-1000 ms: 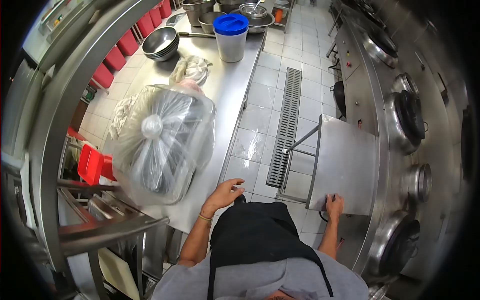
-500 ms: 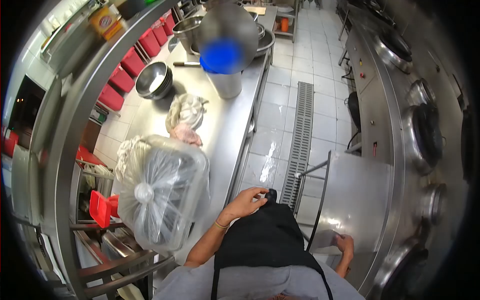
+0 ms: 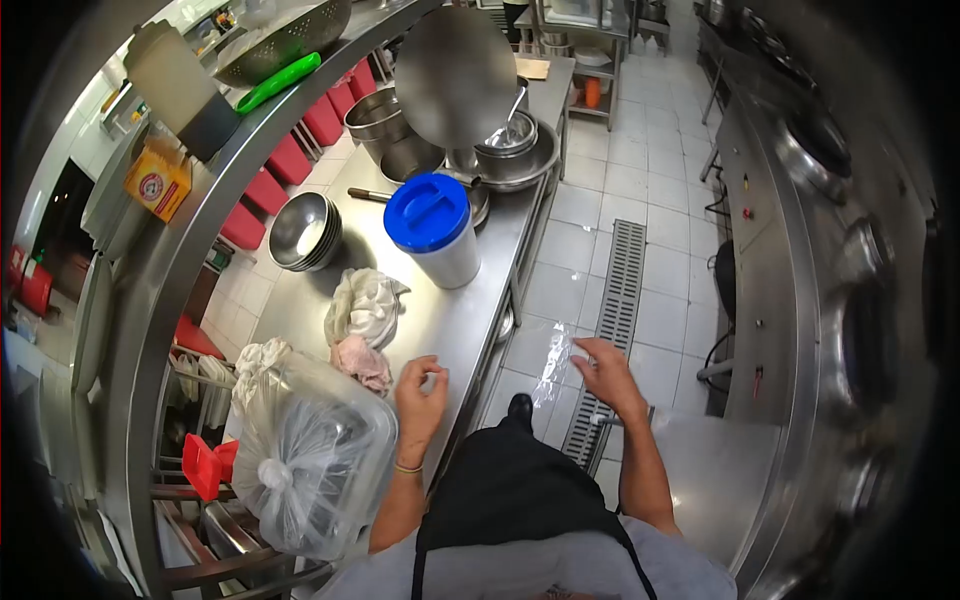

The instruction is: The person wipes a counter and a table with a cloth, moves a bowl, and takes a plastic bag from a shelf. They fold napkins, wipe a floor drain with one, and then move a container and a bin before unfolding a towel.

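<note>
My left hand (image 3: 420,400) hovers over the front edge of the steel table (image 3: 420,325), its fingers loosely curled with nothing visible in them. Nearest to it are a crumpled pink cloth (image 3: 362,364) and a clear plastic tub (image 3: 385,440) wrapped in a knotted plastic bag (image 3: 300,480). Out above the tiled floor is my right hand (image 3: 608,377), empty, with bent fingers and the thumb apart. A white cloth (image 3: 365,308) lies behind the pink one. Farther along stands a white container (image 3: 450,262) with a blue lid (image 3: 428,212).
Stacked metal bowls (image 3: 305,232) and large pots (image 3: 378,120) stand on the table. An overhead shelf (image 3: 180,260) runs along the left, holding a yellow box (image 3: 158,183). A floor drain (image 3: 622,265) runs down the aisle. Steel stoves (image 3: 760,300) line the right; a metal side table (image 3: 715,470) juts out.
My right hand has left the metal side table and come forward over the aisle. My left hand has moved left and is raised beside the tub. The view has shifted forward along the table.
</note>
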Action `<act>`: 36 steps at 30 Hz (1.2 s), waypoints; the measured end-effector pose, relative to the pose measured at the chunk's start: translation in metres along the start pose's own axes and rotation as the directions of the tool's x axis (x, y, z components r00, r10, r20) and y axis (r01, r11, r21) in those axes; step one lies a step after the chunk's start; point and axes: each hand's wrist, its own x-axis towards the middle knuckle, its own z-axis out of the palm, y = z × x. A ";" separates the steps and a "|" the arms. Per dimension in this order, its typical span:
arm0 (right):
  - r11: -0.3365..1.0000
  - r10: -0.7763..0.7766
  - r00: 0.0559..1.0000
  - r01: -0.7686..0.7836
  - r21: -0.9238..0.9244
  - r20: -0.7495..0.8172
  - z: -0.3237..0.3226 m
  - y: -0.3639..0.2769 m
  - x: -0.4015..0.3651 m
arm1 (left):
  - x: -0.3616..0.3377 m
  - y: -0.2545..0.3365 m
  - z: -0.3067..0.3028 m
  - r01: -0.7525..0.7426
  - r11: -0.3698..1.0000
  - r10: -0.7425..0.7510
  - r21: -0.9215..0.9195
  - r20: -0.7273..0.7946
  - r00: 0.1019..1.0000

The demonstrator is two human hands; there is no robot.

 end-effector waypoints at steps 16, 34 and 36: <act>0.986 -0.164 0.792 0.115 0.119 0.589 0.033 0.044 0.290 | 0.196 0.002 0.084 -0.020 0.986 0.072 0.165 -0.316 0.946; 0.671 -0.697 -0.199 0.156 0.724 0.689 0.052 0.108 0.449 | 0.216 0.166 0.138 0.095 0.994 -0.045 0.043 -0.643 0.765; 0.602 -0.739 -0.243 0.178 0.778 0.628 0.029 0.121 0.470 | 0.228 0.240 0.136 -0.034 0.999 0.045 0.029 -0.609 0.792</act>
